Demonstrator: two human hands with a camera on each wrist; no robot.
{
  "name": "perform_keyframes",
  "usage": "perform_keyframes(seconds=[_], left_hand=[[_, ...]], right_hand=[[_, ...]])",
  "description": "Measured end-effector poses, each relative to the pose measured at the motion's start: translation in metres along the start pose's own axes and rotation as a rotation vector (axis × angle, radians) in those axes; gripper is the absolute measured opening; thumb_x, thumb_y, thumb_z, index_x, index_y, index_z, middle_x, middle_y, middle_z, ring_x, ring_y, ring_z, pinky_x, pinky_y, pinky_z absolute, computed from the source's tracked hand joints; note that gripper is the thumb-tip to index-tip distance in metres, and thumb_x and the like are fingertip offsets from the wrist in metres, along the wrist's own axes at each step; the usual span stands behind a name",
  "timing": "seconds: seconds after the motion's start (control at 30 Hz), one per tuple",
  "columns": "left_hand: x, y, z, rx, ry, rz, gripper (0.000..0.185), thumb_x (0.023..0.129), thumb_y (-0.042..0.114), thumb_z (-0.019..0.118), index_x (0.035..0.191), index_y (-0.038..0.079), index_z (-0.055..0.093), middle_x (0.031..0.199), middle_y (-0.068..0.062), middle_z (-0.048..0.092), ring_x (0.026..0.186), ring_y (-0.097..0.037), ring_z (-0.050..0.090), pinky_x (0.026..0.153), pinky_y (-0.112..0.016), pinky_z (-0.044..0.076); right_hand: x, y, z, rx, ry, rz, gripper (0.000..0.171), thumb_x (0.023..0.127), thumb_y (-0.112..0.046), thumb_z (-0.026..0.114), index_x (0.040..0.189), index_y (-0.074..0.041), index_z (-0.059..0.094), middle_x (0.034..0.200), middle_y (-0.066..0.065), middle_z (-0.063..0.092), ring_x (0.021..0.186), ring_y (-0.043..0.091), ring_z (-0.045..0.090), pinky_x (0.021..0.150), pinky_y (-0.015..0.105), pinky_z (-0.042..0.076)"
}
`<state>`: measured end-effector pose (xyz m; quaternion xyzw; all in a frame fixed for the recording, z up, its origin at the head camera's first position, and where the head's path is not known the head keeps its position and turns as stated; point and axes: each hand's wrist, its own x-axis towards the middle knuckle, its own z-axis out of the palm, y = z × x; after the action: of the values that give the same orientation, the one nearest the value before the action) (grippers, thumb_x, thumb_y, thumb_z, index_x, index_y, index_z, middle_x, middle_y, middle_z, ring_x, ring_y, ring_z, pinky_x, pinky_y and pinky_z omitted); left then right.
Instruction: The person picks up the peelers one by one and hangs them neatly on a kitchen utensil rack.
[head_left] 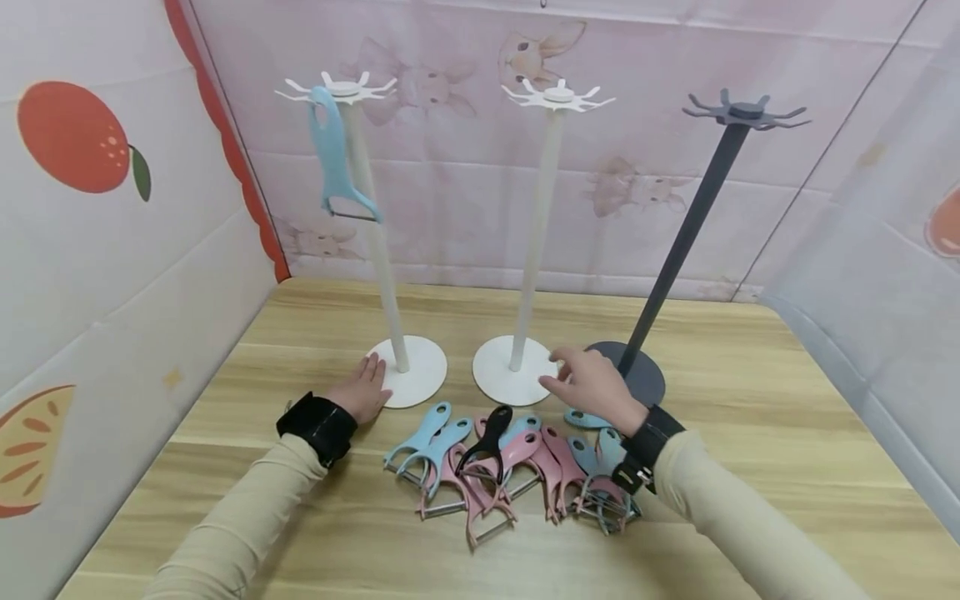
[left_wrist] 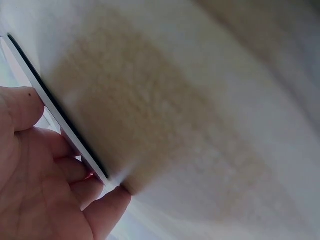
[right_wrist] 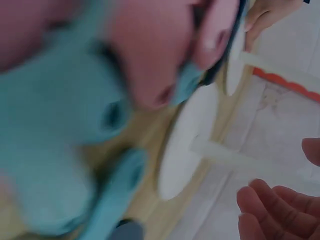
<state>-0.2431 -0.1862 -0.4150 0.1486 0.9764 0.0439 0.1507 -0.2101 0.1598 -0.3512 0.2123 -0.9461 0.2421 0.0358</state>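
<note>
My left hand rests on the round base of the left white stand. The left wrist view has its fingers along the edge of that base. A light blue peeler hangs by its handle hole from an arm of this stand's top. Over the table, my right hand hovers between the middle white stand and the dark grey stand. Its fingers are loosely bent and hold nothing. Below the hands lies a pile of peelers, with pink ones, light blue ones and a black one.
Each stand has a hooked ring on top, such as the white ring and the grey ring. A pink curtain closes off the back, with white sheets at the sides. The wooden table carries everything.
</note>
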Motion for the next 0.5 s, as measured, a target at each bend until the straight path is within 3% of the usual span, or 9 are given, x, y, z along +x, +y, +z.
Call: perform_keyframes(seconds=[0.23, 0.4, 0.5], left_hand=[[0.001, -0.003, 0.001, 0.002, 0.01, -0.002, 0.057, 0.098, 0.021, 0.035, 0.136, -0.018, 0.017, 0.143, -0.034, 0.008, 0.133, -0.043, 0.009, 0.108, -0.046, 0.015], [0.003, -0.002, 0.001, 0.007, 0.004, 0.001, 0.057, 0.098, 0.022, 0.034, 0.136, -0.018, 0.016, 0.144, -0.034, 0.008, 0.133, -0.042, 0.009, 0.108, -0.046, 0.014], [0.002, 0.0, 0.001, 0.009, -0.001, 0.0, 0.057, 0.098, 0.021, 0.035, 0.136, -0.018, 0.017, 0.143, -0.034, 0.008, 0.133, -0.043, 0.009, 0.108, -0.046, 0.014]], right_hand=[[-0.031, 0.045, -0.006, -0.047, -0.041, 0.094, 0.036, 0.083, -0.021, 0.064, 0.108, 0.005, 0.06, 0.07, 0.003, 0.063, 0.058, 0.011, 0.057, 0.051, 0.029, 0.046], [-0.048, 0.069, -0.008, -0.082, -0.074, 0.106, 0.034, 0.08, -0.013, 0.066, 0.105, 0.009, 0.06, 0.064, 0.001, 0.056, 0.053, 0.011, 0.049, 0.047, 0.026, 0.04], [-0.054, 0.078, -0.006, -0.144, -0.112, 0.082, 0.037, 0.074, -0.009, 0.067, 0.107, 0.007, 0.061, 0.073, 0.006, 0.054, 0.059, 0.015, 0.046, 0.048, 0.027, 0.038]])
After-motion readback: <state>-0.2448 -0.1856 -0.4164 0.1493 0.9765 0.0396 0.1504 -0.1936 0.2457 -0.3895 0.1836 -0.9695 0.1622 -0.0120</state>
